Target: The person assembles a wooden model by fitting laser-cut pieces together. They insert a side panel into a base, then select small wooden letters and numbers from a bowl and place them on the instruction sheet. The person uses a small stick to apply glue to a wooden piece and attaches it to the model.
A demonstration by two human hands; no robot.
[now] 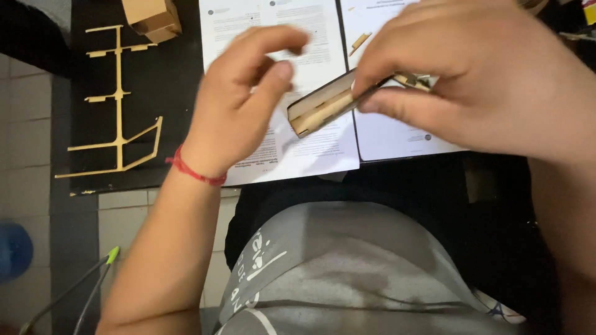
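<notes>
My right hand pinches a small wooden assembly of thin laser-cut plywood pieces, held above printed instruction sheets. The piece sticks out to the left of my thumb and fingers. My left hand hovers just left of it, fingers curled and apart, holding nothing; a red string bracelet circles that wrist. The far end of the assembly is hidden under my right hand.
A leftover plywood frame lies on the black table at the left. A small cardboard box sits at the top. A tiled floor and a blue object show at the left; my grey shirt fills the bottom.
</notes>
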